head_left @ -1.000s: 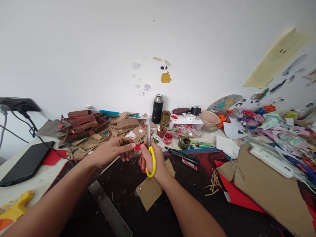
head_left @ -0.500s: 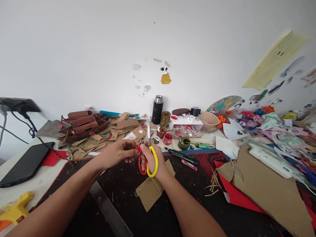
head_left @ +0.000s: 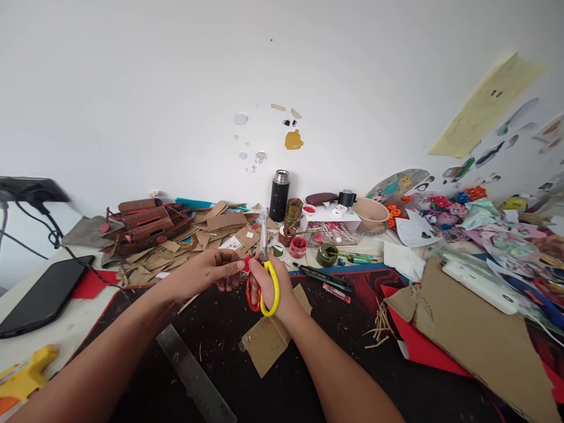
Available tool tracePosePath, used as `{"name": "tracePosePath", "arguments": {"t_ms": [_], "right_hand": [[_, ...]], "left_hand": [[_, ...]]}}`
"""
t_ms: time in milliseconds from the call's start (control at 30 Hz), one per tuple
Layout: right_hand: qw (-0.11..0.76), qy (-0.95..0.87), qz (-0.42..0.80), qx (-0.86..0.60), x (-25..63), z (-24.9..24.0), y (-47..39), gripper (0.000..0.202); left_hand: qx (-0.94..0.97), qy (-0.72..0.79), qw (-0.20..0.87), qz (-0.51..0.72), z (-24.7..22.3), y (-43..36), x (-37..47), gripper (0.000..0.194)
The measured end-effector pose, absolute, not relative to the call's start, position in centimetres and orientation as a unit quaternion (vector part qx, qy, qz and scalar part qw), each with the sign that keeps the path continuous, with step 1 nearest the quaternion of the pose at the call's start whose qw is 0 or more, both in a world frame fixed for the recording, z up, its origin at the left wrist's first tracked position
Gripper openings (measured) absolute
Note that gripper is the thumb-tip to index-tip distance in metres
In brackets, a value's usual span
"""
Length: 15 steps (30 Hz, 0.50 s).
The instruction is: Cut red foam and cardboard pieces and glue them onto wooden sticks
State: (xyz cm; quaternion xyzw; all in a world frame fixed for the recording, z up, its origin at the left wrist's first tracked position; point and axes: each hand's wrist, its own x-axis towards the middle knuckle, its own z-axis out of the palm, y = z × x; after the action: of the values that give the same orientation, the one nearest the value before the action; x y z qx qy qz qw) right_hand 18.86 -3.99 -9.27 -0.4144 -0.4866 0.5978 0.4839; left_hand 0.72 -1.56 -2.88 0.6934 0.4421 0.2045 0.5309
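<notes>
A pair of scissors with one yellow and one red handle loop is gripped in my right hand, its blades pointing away toward the wall and looking closed. Just left of it, the fingertips of my left hand pinch a small red piece beside the scissors' pivot; its kind is too small to tell. Beneath my right hand lies a piece of brown cardboard on the dark mat. A steel ruler rests on the mat below my left forearm.
Cardboard scraps and a brown model boat fill the back left. A black flask, paint jars and a utility knife stand or lie behind my hands. At right is a large cardboard sheet; at left, a yellow glue gun.
The view has shifted slightly. Both hands keep nearly the same pose, with the scissors still in my right hand and the red piece still in my left.
</notes>
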Motion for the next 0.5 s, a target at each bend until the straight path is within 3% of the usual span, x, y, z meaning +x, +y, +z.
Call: {"name": "tracePosePath", "arguments": {"t_ms": [500], "right_hand": [[0.473,-0.49,0.613,-0.401,18.6,-9.9,-4.0,0.052]], "left_hand": [[0.673,0.46,0.515,0.265,-4.2,-1.0,0.7,0.051]]}}
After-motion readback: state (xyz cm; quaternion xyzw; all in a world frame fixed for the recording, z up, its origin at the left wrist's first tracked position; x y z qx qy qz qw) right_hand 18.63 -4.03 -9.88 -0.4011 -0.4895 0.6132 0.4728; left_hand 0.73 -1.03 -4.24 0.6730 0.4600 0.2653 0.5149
